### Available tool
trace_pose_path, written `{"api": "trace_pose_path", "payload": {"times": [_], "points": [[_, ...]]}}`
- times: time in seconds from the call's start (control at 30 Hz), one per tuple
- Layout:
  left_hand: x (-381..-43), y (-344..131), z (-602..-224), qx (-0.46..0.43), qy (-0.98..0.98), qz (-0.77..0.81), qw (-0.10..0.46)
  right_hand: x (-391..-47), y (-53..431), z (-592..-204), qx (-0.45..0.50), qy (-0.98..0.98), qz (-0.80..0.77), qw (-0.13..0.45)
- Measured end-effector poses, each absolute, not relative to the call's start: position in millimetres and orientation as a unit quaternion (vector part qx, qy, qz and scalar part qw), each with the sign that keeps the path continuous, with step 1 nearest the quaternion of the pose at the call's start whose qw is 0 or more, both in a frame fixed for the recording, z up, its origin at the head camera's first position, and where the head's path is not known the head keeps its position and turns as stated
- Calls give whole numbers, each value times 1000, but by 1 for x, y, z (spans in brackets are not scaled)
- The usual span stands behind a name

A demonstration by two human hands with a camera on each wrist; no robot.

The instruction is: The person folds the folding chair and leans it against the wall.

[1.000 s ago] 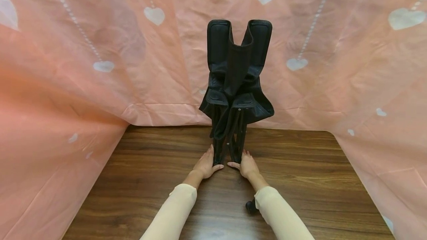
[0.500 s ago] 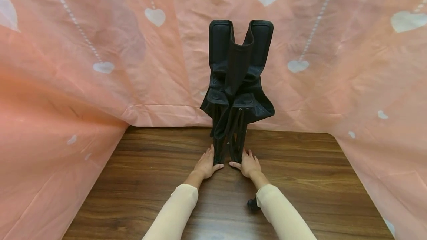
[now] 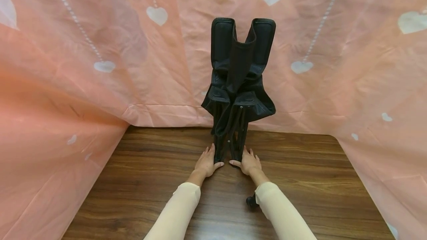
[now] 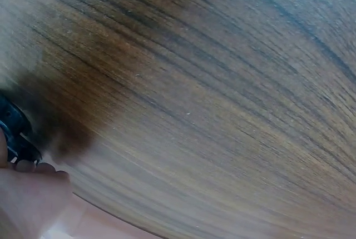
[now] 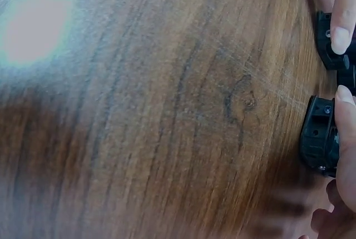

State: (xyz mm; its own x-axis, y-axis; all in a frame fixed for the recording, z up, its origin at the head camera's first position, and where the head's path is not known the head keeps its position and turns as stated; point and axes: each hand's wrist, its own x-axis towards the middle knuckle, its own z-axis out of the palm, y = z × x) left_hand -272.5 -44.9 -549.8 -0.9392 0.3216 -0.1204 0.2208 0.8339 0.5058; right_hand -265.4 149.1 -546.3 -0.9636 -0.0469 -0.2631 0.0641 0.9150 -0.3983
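Note:
A folded black camping chair point(image 3: 241, 66) stands upright at the back of the wooden table, its fabric bunched over thin dark legs. My left hand point(image 3: 205, 163) holds the base of the legs from the left, thumb across the front and fingers along the outer side. From the right, my right hand point(image 3: 251, 162) grips the other pair of legs in the same way. The right wrist view shows black plastic feet point(image 5: 318, 133) at the tabletop, with a thumb against each. Only part of the left hand point(image 4: 33, 194) and a dark foot point(image 4: 14, 122) appear in the left wrist view.
A small black rounded end point(image 3: 251, 201) pokes out beside the right sleeve on the wooden table point(image 3: 300, 180). Pink cloth point(image 3: 160, 84) with white hearts hangs behind the chair and along both sides.
Both hands keep their hold low on the chair legs. The chair stays in place; only the head view shifts slightly.

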Motion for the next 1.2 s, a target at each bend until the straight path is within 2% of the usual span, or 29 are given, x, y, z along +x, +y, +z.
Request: {"api": "trace_pose_path", "payload": {"times": [0.47,0.97,1.2], "points": [[-267,-40,-557,126,955,261,63,-271,151,-550,7,970,-198,140],[-272,-37,-555,112,963,232,73,-279,153,-553,3,976,-178,123],[-276,-35,-551,85,967,229,74,-287,151,-558,-8,970,-218,107]]}}
